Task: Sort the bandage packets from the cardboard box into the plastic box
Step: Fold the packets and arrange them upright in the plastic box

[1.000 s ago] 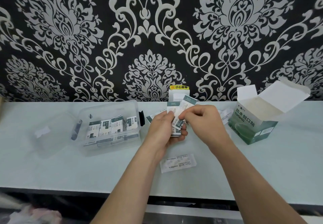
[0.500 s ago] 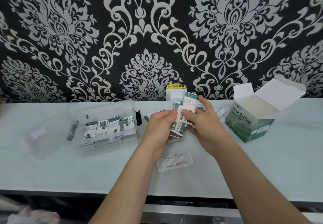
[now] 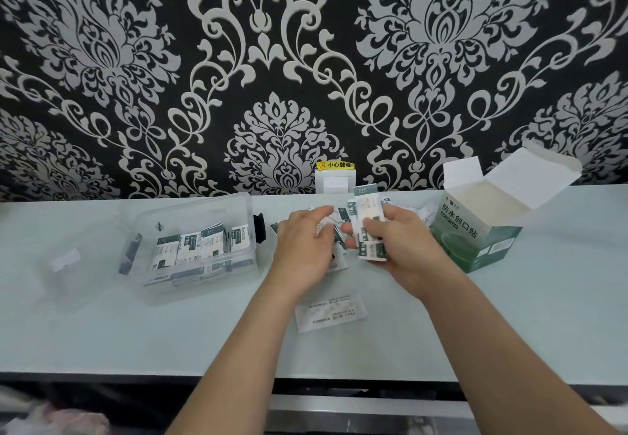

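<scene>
Now | right fingers clamped on bandage packets | left fingers over loose packets, grip unclear

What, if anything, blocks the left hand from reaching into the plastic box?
Likely yes, it can reach: the plastic box stands open just left of the left hand, with nothing standing between them.

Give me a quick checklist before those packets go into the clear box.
1. Right hand grips the packet stack: ok.
2. Clear box open, lid lying beside it: ok.
3. Left hand holding anything: cannot tell.
4. All packets gathered: not ok; a loose packet lies on the counter.
5. Cardboard box emptied: cannot tell.
</scene>
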`<state>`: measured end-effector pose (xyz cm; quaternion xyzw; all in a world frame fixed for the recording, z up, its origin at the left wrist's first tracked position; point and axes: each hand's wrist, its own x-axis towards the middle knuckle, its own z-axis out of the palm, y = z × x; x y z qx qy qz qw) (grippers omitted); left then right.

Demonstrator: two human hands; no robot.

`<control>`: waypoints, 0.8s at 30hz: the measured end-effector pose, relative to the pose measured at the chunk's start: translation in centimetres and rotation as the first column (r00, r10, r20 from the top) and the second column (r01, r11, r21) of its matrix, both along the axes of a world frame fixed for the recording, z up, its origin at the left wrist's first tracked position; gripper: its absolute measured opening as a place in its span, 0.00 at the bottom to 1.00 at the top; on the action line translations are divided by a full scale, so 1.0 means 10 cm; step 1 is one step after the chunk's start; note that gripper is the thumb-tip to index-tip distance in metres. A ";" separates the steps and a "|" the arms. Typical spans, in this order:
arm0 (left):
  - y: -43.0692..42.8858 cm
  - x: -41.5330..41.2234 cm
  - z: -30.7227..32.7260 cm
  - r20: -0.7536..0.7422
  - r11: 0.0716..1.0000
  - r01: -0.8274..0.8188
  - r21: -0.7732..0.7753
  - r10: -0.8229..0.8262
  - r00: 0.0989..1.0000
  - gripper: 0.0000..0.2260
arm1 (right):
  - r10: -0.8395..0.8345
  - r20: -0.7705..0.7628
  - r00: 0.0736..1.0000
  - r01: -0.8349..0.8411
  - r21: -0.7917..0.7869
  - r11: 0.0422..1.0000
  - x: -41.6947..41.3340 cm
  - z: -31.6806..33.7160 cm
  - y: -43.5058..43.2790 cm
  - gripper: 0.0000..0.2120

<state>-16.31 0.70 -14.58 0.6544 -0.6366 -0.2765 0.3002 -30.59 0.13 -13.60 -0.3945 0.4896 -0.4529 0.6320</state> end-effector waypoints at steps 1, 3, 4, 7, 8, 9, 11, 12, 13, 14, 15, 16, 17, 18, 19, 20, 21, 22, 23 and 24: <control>0.02 0.05 -0.01 0.161 0.999 0.026 0.021 -0.029 0.987 0.18 | -0.042 -0.040 0.998 0.041 -0.014 0.999 -0.04 0.01 -0.01 0.12; 0.06 0.13 -0.05 0.378 0.989 0.090 0.117 -0.128 0.917 0.21 | -0.089 -0.100 0.991 0.086 -0.032 0.996 -0.08 0.01 -0.03 0.13; 0.06 0.15 -0.09 0.425 0.980 0.100 0.175 -0.166 0.890 0.22 | -0.101 -0.118 0.988 0.098 -0.032 0.995 -0.10 0.01 -0.03 0.13; 0.06 0.17 -0.11 0.473 0.974 0.072 0.213 -0.167 0.865 0.24 | -0.097 -0.137 0.986 0.096 -0.009 0.995 -0.08 0.00 -0.02 0.15; 0.05 0.17 -0.10 0.499 0.982 0.060 0.177 -0.142 0.855 0.23 | -0.087 -0.130 0.988 0.088 0.003 0.996 -0.06 0.00 -0.01 0.16; 0.06 0.16 -0.09 0.519 0.989 0.050 0.136 -0.114 0.847 0.22 | -0.073 -0.128 0.989 0.076 0.015 0.997 -0.05 0.00 0.00 0.17; 0.06 0.16 -0.10 0.505 0.997 0.045 0.058 -0.069 0.860 0.20 | -0.034 -0.153 0.988 0.041 0.038 0.998 -0.02 -0.01 0.01 0.18; 0.06 0.17 -0.11 0.477 0.999 0.041 0.027 -0.049 0.878 0.19 | -0.019 -0.171 0.985 0.028 0.049 0.998 -0.01 -0.01 0.01 0.19; 0.07 0.17 -0.10 0.444 0.999 0.033 -0.001 -0.029 0.896 0.17 | -0.011 -0.190 0.982 0.023 0.058 0.998 0.00 -0.02 0.01 0.19; 0.07 0.17 -0.10 0.414 0.999 0.024 -0.026 -0.012 0.910 0.16 | -0.011 -0.208 0.978 0.025 0.064 0.998 0.01 -0.02 0.01 0.20; 0.08 0.17 -0.10 0.394 0.999 0.019 -0.046 0.001 0.919 0.15 | -0.018 -0.222 0.975 0.034 0.070 0.997 0.01 -0.03 0.00 0.20; 0.08 0.18 -0.10 0.384 0.998 0.018 -0.065 0.009 0.923 0.14 | -0.027 -0.232 0.972 0.046 0.079 0.996 0.02 -0.04 -0.01 0.21; 0.08 0.18 -0.11 0.384 0.997 0.021 -0.080 0.011 0.923 0.13 | -0.034 -0.235 0.971 0.056 0.089 0.994 0.02 -0.05 -0.01 0.21; 0.07 0.17 -0.12 0.389 0.996 0.028 -0.090 0.009 0.921 0.12 | -0.040 -0.235 0.971 0.064 0.098 0.993 0.03 -0.06 -0.01 0.21; 0.07 0.17 -0.13 0.403 0.995 0.037 -0.091 0.003 0.915 0.12 | -0.041 -0.236 0.971 0.068 0.105 0.992 0.04 -0.06 -0.01 0.20; 0.06 0.16 -0.15 0.434 0.995 0.048 -0.091 -0.004 0.901 0.12 | -0.040 -0.240 0.970 0.068 0.112 0.991 0.05 -0.06 0.00 0.19; 0.04 0.15 -0.16 0.477 0.994 0.060 -0.087 -0.011 0.879 0.14 | -0.036 -0.246 0.969 0.067 0.119 0.991 0.06 -0.07 0.00 0.18; 0.03 0.14 -0.17 0.518 0.995 0.070 -0.076 -0.021 0.855 0.15 | -0.029 -0.256 0.966 0.063 0.127 0.990 0.07 -0.07 0.01 0.17; 0.03 0.13 -0.17 0.546 0.995 0.074 -0.070 -0.024 0.838 0.16 | -0.019 -0.270 0.963 0.057 0.133 0.990 0.08 -0.07 0.02 0.16; 0.03 0.12 -0.17 0.558 0.995 0.075 -0.070 -0.023 0.829 0.15 | -0.012 -0.281 0.960 0.053 0.136 0.989 0.08 -0.08 0.02 0.15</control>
